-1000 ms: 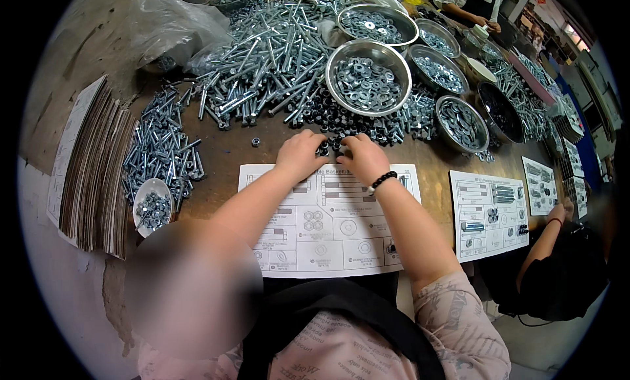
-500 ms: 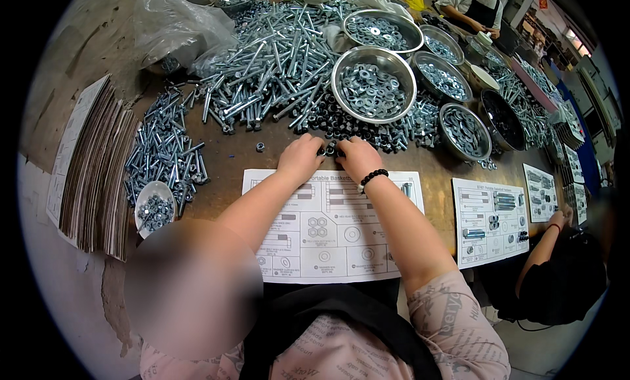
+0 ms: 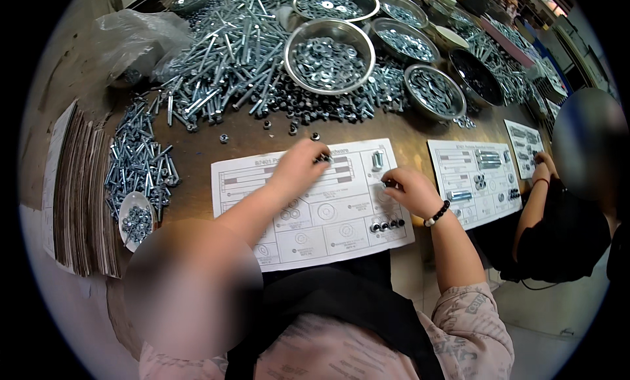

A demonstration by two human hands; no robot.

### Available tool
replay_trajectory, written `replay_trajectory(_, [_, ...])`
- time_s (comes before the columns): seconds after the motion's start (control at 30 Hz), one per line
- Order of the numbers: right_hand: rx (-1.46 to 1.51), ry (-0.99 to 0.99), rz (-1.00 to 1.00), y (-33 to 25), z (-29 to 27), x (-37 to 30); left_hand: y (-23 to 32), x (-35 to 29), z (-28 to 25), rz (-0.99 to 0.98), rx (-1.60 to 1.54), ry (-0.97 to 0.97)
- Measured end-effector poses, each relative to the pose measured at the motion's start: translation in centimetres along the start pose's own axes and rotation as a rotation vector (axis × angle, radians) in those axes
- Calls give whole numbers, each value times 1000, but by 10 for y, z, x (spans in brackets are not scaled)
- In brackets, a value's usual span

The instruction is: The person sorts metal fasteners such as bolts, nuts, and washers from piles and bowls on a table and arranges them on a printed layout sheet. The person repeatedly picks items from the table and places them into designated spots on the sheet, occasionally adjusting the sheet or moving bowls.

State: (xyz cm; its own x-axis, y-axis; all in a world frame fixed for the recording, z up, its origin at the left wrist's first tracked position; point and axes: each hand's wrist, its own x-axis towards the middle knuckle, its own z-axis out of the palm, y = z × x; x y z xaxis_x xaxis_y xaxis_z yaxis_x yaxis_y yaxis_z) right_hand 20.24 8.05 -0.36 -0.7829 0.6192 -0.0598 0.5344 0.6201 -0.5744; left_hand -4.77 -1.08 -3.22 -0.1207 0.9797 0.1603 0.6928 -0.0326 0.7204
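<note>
Drawn back from the edge of the dark nut pile since the earlier frames, and now spread apart over the white printed parts sheet (image 3: 308,203). Left hand (image 3: 298,167) resting near the sheet's upper middle, fingers curled shut around small dark hardware, apparently nuts, at the fingertips. Right hand (image 3: 410,190), with a dark bead bracelet at the wrist, lower and to the right, fingertips pinched on a small piece at a circle outline; exactly what piece, too small to tell.

Already laid out on the sheet: a short silver bolt pair (image 3: 377,159) in the upper right box and a row of small dark nuts (image 3: 387,224) along the lower right box. Most other outlines, washers' circles in the middle and lower left included, bare. So, by the look of it, an early stage, with much of the sheet unfilled.

Behind the sheet on the brown table (image 3: 197,150): a heap of silver bolts (image 3: 230,59), round steel bowls of washers (image 3: 328,55), a scatter of dark nuts (image 3: 308,108).
</note>
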Motion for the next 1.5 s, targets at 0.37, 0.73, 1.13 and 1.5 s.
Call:
replay_trajectory(0.37, [57, 81, 31, 22, 15, -47, 56, -19, 78, 125, -3, -336])
replay_trajectory(0.73, [190, 122, -11, 28, 29, -57, 65, -30, 82, 127, -69, -416])
replay_trajectory(1.13, [79, 319, 59, 50, -38, -9, 6, -19, 0, 70, 139, 36])
replay_trajectory(1.5, [-303, 526, 241, 114, -100, 111, -46, -43, -18, 116, 287, 239])
